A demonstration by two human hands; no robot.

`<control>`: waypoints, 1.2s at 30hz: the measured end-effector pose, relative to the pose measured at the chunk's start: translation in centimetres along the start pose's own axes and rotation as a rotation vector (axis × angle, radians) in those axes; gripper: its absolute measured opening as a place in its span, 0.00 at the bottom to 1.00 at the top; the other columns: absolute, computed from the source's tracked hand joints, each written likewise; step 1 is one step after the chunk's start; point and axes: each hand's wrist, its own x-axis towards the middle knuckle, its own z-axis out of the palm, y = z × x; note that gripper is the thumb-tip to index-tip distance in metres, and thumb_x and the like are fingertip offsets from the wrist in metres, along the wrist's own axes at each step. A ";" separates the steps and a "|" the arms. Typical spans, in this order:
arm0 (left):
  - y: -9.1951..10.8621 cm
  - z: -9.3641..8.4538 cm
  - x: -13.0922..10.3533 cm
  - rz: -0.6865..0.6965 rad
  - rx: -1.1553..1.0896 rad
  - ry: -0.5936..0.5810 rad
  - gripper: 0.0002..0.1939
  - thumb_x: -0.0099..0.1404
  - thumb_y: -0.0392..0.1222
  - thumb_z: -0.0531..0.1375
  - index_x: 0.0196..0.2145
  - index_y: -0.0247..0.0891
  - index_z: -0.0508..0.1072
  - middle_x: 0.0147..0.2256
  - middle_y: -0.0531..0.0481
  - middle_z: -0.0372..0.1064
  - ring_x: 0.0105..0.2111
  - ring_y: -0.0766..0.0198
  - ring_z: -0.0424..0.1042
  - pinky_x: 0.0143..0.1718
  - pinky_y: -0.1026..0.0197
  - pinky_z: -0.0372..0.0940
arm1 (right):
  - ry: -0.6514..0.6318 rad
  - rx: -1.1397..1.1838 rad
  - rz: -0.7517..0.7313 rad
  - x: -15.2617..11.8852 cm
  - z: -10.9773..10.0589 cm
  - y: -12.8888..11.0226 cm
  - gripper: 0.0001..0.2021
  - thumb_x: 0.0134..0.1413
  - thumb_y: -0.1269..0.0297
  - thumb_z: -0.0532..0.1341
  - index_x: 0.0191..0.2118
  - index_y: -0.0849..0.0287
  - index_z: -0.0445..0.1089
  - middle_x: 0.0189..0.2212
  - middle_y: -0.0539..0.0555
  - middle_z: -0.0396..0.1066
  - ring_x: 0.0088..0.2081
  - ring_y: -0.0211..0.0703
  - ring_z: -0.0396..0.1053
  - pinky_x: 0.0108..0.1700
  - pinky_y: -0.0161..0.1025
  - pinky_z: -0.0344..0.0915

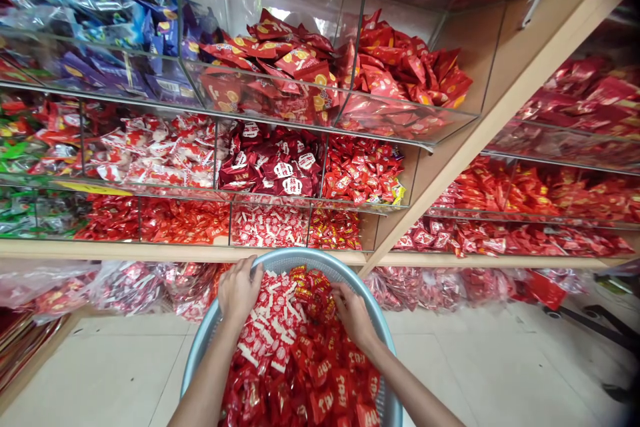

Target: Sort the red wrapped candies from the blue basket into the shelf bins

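Fingers of your left hand [239, 288] and right hand [354, 312] curl loosely into the wrapped candies [295, 347] heaped in the grey basket [200, 347] below the shelf [150, 251]: light, crinkly, slippery, so scoop handfuls, don't pinch.

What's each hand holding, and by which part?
Cannot tell a firm hold: left hand and right hand are both dug into the candies in the basket.
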 end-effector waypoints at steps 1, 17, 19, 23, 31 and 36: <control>0.0 0.0 0.0 0.002 -0.001 0.000 0.23 0.67 0.50 0.45 0.50 0.39 0.71 0.46 0.45 0.73 0.42 0.54 0.71 0.44 0.54 0.60 | 0.003 -0.005 0.002 -0.1 0.1 0.0 0.15 0.58 0.63 0.49 0.45 0.59 0.68 0.30 0.54 0.73 0.30 0.45 0.68 0.35 0.39 0.62; -0.1 0.1 0.0 -0.005 -0.018 0.000 0.23 0.66 0.50 0.46 0.50 0.39 0.71 0.46 0.44 0.73 0.44 0.54 0.71 0.46 0.54 0.61 | 0.048 -0.334 -0.186 11.5 -3.4 -2.2 0.20 0.55 0.68 0.53 0.55 0.60 0.60 0.45 0.59 0.68 0.48 0.46 0.63 0.50 0.42 0.59; -0.1 0.0 0.0 -0.011 -0.019 -0.005 0.23 0.66 0.50 0.46 0.50 0.39 0.71 0.46 0.44 0.73 0.44 0.54 0.71 0.46 0.54 0.61 | -0.087 -0.466 -0.169 14.1 -2.7 -2.2 0.26 0.52 0.67 0.58 0.58 0.60 0.58 0.52 0.61 0.63 0.51 0.48 0.60 0.52 0.43 0.57; -0.2 0.1 0.1 -0.008 -0.006 -0.005 0.23 0.66 0.51 0.46 0.50 0.39 0.71 0.47 0.44 0.72 0.44 0.55 0.71 0.46 0.54 0.61 | -0.309 -0.627 -0.058 17.8 -1.0 -2.4 0.39 0.42 0.66 0.66 0.61 0.59 0.53 0.58 0.63 0.55 0.56 0.53 0.55 0.53 0.45 0.57; -0.1 0.0 0.2 -0.013 0.014 -0.023 0.24 0.67 0.51 0.44 0.50 0.39 0.70 0.47 0.45 0.72 0.44 0.54 0.71 0.46 0.54 0.60 | -0.362 -0.730 -0.062 19.1 0.3 -2.2 0.35 0.41 0.71 0.68 0.57 0.52 0.59 0.60 0.61 0.52 0.60 0.59 0.49 0.50 0.49 0.60; -0.2 0.1 0.1 -0.002 0.014 -0.018 0.24 0.67 0.51 0.44 0.50 0.39 0.70 0.47 0.45 0.72 0.43 0.54 0.71 0.46 0.54 0.61 | -0.364 -0.715 -0.118 19.0 0.4 -1.3 0.26 0.45 0.71 0.65 0.53 0.54 0.64 0.57 0.62 0.55 0.58 0.57 0.51 0.48 0.45 0.61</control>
